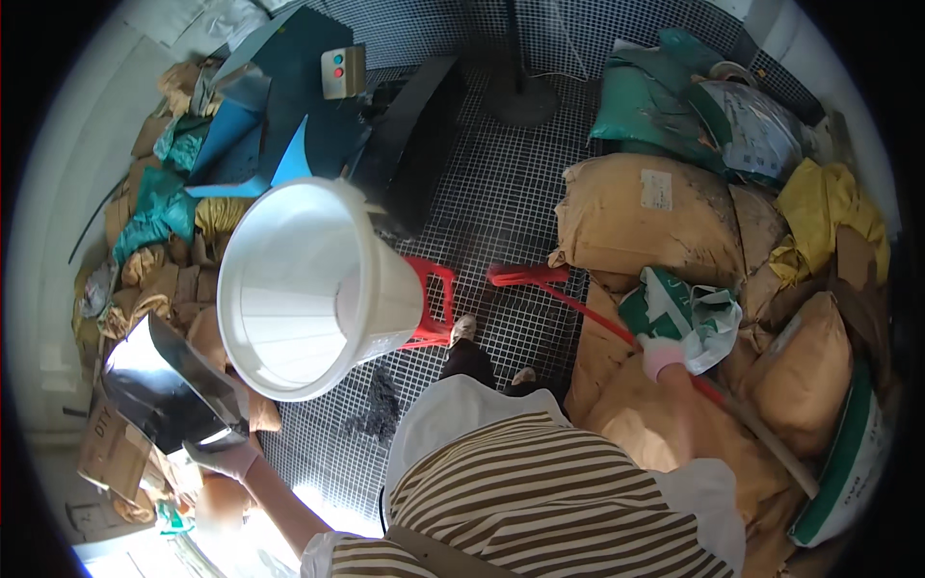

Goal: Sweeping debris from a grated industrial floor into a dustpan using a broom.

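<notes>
Red long-handled tool (597,320) is seen from centre to lower right. Lettering (102,422) is printed on a carton (114,453), lower left; a pale label (657,190) is borne by a brown sack (646,229), upper right. Centre-left is filled by a white bucket (397,289). The handle (715,393) is clasped by the right hand (663,355), a dark scoop (173,390) by the left hand (224,458).

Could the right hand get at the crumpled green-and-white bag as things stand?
Probably not to grasp it: the right hand is closed around a long handle. Otherwise the way looks free: the crumpled bag lies right beside the hand, nothing visible between.
</notes>
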`<state>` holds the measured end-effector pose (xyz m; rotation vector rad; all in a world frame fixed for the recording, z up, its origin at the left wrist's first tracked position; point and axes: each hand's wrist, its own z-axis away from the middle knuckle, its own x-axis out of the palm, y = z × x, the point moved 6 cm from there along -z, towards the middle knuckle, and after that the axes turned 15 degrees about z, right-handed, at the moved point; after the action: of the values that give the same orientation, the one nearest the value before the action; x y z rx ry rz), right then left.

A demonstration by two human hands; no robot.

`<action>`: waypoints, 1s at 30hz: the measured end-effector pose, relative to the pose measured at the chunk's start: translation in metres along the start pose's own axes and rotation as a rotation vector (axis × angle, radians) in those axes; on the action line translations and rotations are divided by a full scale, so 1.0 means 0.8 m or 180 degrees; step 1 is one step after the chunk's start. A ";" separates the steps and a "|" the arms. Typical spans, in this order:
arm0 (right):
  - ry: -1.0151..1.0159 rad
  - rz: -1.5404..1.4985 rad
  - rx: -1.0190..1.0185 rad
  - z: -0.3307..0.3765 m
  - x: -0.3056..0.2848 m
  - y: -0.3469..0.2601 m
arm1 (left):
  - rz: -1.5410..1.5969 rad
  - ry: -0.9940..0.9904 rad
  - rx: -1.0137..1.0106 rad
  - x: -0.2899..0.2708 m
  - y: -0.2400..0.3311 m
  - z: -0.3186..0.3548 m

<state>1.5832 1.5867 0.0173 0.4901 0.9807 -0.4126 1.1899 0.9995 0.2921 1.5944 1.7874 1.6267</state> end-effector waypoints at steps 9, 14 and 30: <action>-0.1705 -0.2899 0.1259 0.090 0.160 -0.053 | 0.1299 -0.0842 -0.1247 0.157 -0.098 0.059; -0.0816 -0.2364 0.0779 0.069 0.181 -0.069 | 0.1594 -0.1287 -0.2444 0.214 -0.161 0.134; -0.0182 -0.2453 0.1039 -0.477 -0.116 -0.099 | 0.1000 -0.0791 -0.5281 0.368 -0.491 0.307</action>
<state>1.2345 1.7480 -0.0961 0.3720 1.0281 -1.2860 1.0580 1.4581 0.0208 1.0178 -0.2326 1.8921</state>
